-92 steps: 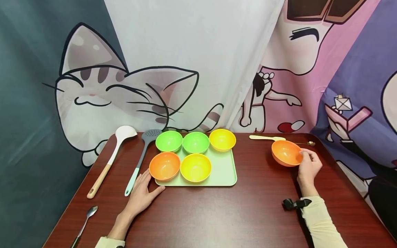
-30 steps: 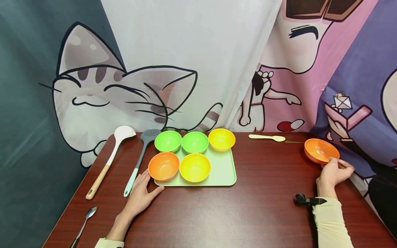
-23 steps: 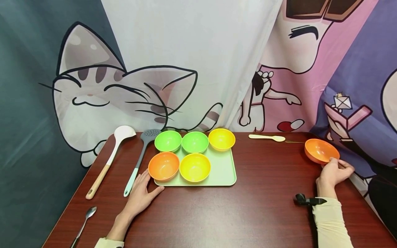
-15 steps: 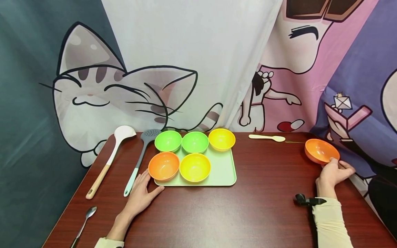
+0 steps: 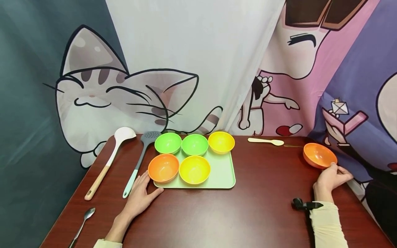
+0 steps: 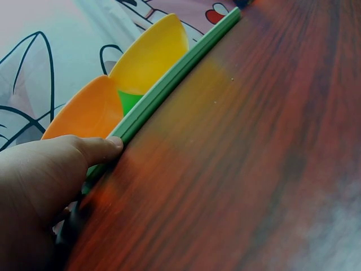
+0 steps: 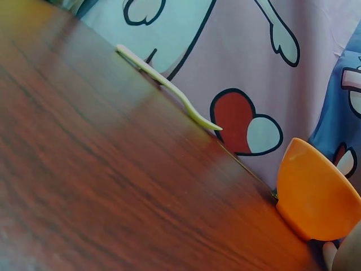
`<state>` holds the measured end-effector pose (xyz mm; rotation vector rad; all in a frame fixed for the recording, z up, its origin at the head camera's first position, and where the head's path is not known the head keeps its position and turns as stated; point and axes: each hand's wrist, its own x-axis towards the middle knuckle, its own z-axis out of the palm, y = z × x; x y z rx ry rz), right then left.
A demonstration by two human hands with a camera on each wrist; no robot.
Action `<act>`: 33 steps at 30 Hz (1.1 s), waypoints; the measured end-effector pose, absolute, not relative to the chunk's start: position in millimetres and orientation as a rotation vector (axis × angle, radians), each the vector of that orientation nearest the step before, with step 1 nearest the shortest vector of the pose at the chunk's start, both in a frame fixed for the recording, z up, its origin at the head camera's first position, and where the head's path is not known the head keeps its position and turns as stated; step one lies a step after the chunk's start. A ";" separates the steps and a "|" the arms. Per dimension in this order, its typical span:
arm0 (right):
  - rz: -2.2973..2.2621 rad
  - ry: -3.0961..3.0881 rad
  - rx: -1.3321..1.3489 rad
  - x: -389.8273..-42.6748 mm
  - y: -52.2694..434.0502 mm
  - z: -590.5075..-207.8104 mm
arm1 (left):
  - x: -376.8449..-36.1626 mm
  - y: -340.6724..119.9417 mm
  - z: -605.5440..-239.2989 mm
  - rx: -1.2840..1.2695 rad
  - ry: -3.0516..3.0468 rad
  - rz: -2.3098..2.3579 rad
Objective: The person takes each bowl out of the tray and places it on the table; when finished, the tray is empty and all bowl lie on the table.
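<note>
At the far right of the table, my right hand [image 5: 330,179] pinches the near right edge of an orange bowl [image 5: 318,155]. That bowl looks slightly tilted in the right wrist view, and whether it rests on the table I cannot tell. My left hand [image 5: 140,196] lies at the front left corner of a pale green tray [image 5: 221,175], fingers spread, thumb touching the front rim. On the tray sit another orange bowl [image 5: 163,168] beside those fingers, a yellow bowl [image 5: 194,170] in front, two green bowls [image 5: 168,143] behind and a second yellow bowl [image 5: 221,142] at the back right.
Left of the tray lie a white ladle [image 5: 115,155] with a wooden handle, a grey slotted turner [image 5: 143,155] and a metal spoon [image 5: 84,220]. Along the back edge lie a cream spoon [image 5: 265,141] and a thin gold-coloured utensil [image 5: 293,146], partly behind the right bowl. A printed curtain [image 5: 192,41] hangs behind.
Since about three seconds ago my right hand has carried the orange bowl rightward to the table's far right. Over the last second it stays nearly still. The left hand keeps its place; the view shifts slightly.
</note>
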<state>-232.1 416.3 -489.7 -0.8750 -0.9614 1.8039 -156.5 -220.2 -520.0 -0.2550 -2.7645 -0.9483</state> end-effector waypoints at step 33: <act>1.778 -1.085 -0.894 -195.2 375.7 -496.9 | -152.4 -221.5 -523.8 -0.208 -2.785 -0.955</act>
